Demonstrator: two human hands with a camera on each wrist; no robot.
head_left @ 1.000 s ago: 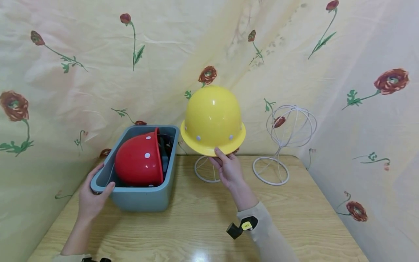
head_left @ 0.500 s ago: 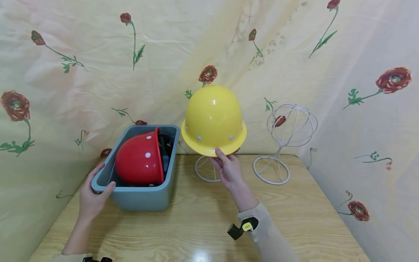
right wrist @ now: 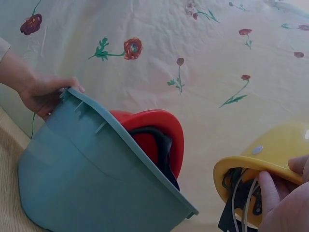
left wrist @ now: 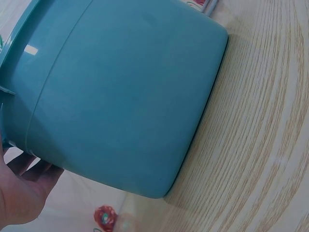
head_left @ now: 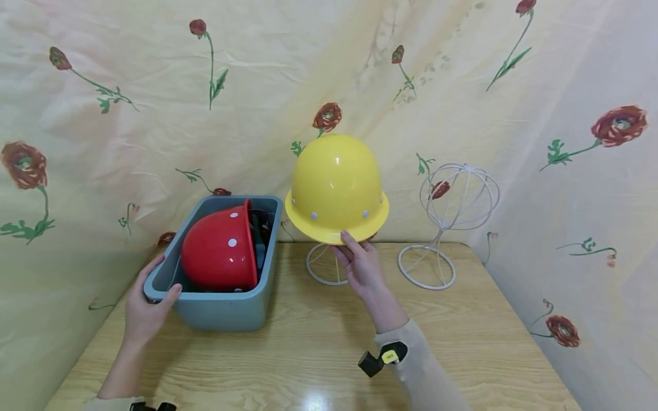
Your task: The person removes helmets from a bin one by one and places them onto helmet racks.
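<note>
My right hand point(head_left: 362, 268) pinches the front brim of a yellow hard hat point(head_left: 336, 182), thumb on top and fingers beneath. The hat sits dome up over a white wire stand, whose ring base point(head_left: 321, 279) shows below the brim. Black lining and pale straps hang inside the hat point(right wrist: 280, 142) in the right wrist view. With thumb and fingers, my left hand point(head_left: 144, 311) grips the near left corner of a blue-grey plastic bin point(head_left: 221, 314). Inside the bin a red hard hat point(head_left: 218, 251) lies on its side, its opening and black lining facing right.
A bare white wire stand point(head_left: 457, 197) with a globe-shaped top stands at the back right. Everything rests on a wood-grain table point(head_left: 308, 354). Flower-printed cloth point(head_left: 267, 68) hangs close behind the table and along both sides.
The yellow hard hat and my right hand shift very slightly to the right. My left hand, the bin and the red hard hat stay as they were.
</note>
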